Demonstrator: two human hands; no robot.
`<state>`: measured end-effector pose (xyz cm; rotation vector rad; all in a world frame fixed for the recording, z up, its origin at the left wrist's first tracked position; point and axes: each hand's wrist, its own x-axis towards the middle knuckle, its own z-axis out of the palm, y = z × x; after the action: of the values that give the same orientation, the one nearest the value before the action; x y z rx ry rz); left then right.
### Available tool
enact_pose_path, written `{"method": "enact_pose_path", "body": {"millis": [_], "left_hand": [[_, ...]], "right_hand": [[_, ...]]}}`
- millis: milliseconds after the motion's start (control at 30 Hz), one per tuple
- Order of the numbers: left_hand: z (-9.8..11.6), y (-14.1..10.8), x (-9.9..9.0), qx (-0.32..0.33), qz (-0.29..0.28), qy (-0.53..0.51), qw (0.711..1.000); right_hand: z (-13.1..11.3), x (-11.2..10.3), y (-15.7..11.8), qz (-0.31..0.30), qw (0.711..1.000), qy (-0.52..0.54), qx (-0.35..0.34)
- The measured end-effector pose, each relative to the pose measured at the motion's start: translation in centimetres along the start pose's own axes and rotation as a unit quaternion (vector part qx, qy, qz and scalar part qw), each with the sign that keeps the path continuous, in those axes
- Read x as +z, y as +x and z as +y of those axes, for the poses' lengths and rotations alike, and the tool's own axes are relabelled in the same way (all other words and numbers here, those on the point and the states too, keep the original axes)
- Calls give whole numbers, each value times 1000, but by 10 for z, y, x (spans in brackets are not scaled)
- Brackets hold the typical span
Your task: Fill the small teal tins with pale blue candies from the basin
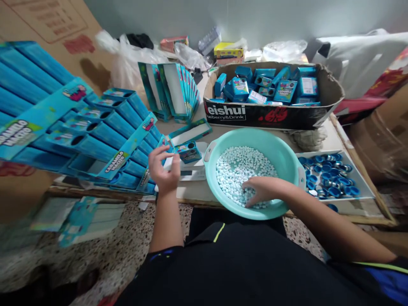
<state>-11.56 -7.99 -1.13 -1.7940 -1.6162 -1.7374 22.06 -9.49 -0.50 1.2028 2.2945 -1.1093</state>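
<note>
My left hand (pixel 165 167) is closed in a pinch, thumb and fingertips at the left end of a small blue candy box (pixel 188 152). A round dark hole shows in the top of that box. Under it lies a white, flat-topped object (pixel 194 173), partly covered. In the turquoise basin (pixel 283 148), my right hand (pixel 259 190) reaches down among many small pale-blue candies (pixel 231 170). Its thumb and fingers are spread apart, and the tips touch the candies. Whether any candies lie under the palm is hidden.
Stacked blue display trays of boxes (pixel 95 136) crowd the left. Behind stand folded blue cartons (pixel 178 91) and a black carton (pixel 270 114) full of small blue boxes. At right, a white tray (pixel 366 187) holds blue-rimmed round pieces (pixel 334 191). Plastic bags (pixel 127 59) lie behind.
</note>
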Motion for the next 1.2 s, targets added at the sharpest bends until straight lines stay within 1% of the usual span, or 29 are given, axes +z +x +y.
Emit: {"method": "enact_pose_path", "body": {"millis": [67, 133, 167, 267, 367, 433, 533, 567, 700, 800, 867, 933, 967, 1000, 1100, 1133, 1200], "left_hand": [[-5, 2, -2, -36, 51, -15, 998], [-10, 4, -4, -56, 89, -18, 994], [-11, 5, -4, -59, 95, -18, 994], [-12, 5, -3, -63, 89, -28, 994], [-12, 2, -2, -82, 119, -49, 988], [-12, 0, -4, -86, 141, -56, 985], [-9, -1, -14, -79, 147, -41, 985], [-8, -1, -18, -80, 157, -32, 984], [0, 5, -33, -75, 220, -19, 972], [4, 11, -38, -54, 228, -30, 972], [5, 12, -37, -50, 229, -42, 971], [5, 11, -32, -65, 210, -53, 974], [4, 10, -28, -79, 186, -59, 978], [3, 7, -24, -96, 149, -65, 982], [-5, 1, -5, -156, -7, -75, 985], [-10, -1, 2, -177, -60, -70, 980], [-19, -2, 16, -225, -158, -43, 961]], "right_hand": [[2, 3, 2, 18, 1000, 14, -10], [2, 5, 4, 41, 999, 30, -4], [2, 6, 5, 51, 998, 29, 2], [2, 7, 6, 62, 998, 5, 16], [5, 6, 4, 73, 997, -7, -3], [10, 6, 2, 106, 994, -5, -12], [22, 5, -3, 166, 986, 15, -9], [25, 4, -4, 186, 982, 27, -8], [31, 1, -9, 255, 965, 56, -4], [25, -2, -12, 253, 966, 56, -14], [22, -4, -13, 242, 968, 59, -22], [22, -5, -14, 240, 968, 65, -23], [22, -4, -13, 241, 968, 69, -21], [23, -4, -12, 242, 967, 73, -19], [23, -1, -8, 250, 965, 80, -10], [22, 0, -6, 254, 964, 76, -9], [21, -1, -5, 264, 962, 63, -20]]}}
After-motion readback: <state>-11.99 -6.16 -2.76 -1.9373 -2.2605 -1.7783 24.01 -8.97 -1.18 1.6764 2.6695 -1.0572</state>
